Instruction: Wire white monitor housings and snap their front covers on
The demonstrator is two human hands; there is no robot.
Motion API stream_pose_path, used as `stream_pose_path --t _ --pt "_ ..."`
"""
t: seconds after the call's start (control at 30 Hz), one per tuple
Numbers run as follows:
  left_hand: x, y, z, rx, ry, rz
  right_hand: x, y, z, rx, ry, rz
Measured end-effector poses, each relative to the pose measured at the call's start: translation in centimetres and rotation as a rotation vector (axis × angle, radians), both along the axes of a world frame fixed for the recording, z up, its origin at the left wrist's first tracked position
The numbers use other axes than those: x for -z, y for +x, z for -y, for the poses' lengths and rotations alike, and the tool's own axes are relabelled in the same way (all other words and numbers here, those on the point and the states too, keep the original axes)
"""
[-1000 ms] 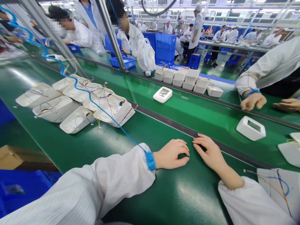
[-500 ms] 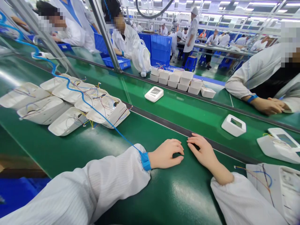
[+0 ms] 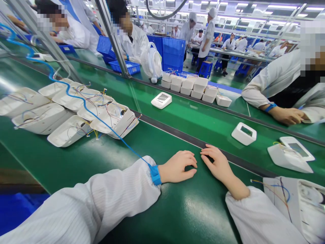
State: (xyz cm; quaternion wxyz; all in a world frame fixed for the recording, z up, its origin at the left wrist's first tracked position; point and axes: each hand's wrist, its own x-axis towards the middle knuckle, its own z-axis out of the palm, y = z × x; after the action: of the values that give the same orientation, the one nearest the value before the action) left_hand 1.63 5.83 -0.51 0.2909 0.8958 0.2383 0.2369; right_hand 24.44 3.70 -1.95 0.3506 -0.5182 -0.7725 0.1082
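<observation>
My left hand [image 3: 179, 166] rests on the green table [image 3: 193, 217], fingers loosely curved and thumb apart, holding nothing. A blue wrist strap [image 3: 154, 174] circles that wrist, its cord running up to the left. Opposite it, my right hand [image 3: 217, 162] lies open, fingertips at the dark rail [image 3: 177, 134] beside the conveyor belt. Several white plastic housings [image 3: 68, 130] with loose coloured wires are stacked to the left. By my right forearm is a larger white housing [image 3: 291, 196] with wires, partly cut off by the frame.
White devices with screens [image 3: 161, 100] [image 3: 244, 133] and an opened one [image 3: 289, 157] sit on the green belt [image 3: 203, 117]. Beyond are stacked white housings [image 3: 185, 84], a white fan [image 3: 152, 62] and blue crates [image 3: 174, 51]. A co-worker's folded hands [image 3: 286, 114] rest across the belt at right.
The devices on the belt have shifted slightly left. My hands keep the same pose; the view has moved a little.
</observation>
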Motion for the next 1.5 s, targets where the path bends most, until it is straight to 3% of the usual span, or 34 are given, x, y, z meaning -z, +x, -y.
stream_pose_path --t 1.5 --pt "-0.43 -0.01 -0.06 0.002 0.008 -0.007 -0.57 -0.28 0.15 0.007 -0.027 -0.005"
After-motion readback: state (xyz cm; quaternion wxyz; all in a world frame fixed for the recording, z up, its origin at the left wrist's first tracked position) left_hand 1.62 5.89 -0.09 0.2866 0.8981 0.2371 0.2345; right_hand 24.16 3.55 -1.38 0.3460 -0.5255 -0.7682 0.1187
